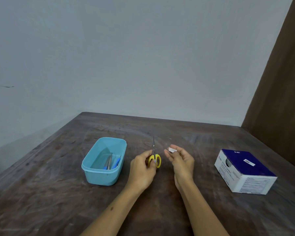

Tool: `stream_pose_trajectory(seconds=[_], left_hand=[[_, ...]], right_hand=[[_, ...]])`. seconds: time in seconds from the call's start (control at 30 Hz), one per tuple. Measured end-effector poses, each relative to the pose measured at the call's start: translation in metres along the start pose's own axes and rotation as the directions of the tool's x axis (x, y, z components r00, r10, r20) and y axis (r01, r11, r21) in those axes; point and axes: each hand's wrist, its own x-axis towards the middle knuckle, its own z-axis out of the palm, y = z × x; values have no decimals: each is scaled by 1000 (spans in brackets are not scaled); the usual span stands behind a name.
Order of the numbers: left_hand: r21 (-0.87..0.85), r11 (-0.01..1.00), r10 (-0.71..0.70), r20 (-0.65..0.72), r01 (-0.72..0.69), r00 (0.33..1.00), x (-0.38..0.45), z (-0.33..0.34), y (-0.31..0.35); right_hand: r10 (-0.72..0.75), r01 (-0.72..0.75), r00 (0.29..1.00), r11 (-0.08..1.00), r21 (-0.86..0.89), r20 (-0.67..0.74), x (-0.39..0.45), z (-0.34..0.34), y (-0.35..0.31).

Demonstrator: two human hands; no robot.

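My left hand (pixel 142 169) grips a pair of yellow-handled scissors (pixel 154 158) by the handles, with the closed blades pointing away from me over the middle of the table. Just to the right, my right hand (pixel 180 159) pinches a small white pad (pixel 172 149) between thumb and fingertips. The pad sits a short way right of the scissor blades and does not touch them.
A light blue plastic tub (pixel 104 174) stands left of my hands and holds blue-handled tools (pixel 111 163). A blue and white box of alcohol swabs (pixel 245 172) lies at the right. The brown wooden table (pixel 58 201) meets a wall behind and a brown curtain (pixel 283 82) at the right.
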Motion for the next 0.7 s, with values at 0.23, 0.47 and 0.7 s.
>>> stream_pose_trajectory(seconds=[0.23, 0.47, 0.7], left_hand=[[-27, 1000, -12, -4, 12, 1000, 0, -1, 0], [-39, 999, -27, -30, 26, 999, 1, 1, -3], [-115, 991, -64, -10, 62, 998, 2, 2, -5]], right_hand=[[-29, 30, 999, 999, -24, 34, -11, 3, 2], [63, -67, 997, 989, 132, 33, -10, 4, -6], [21, -21, 999, 1000, 15, 26, -10, 2, 0]])
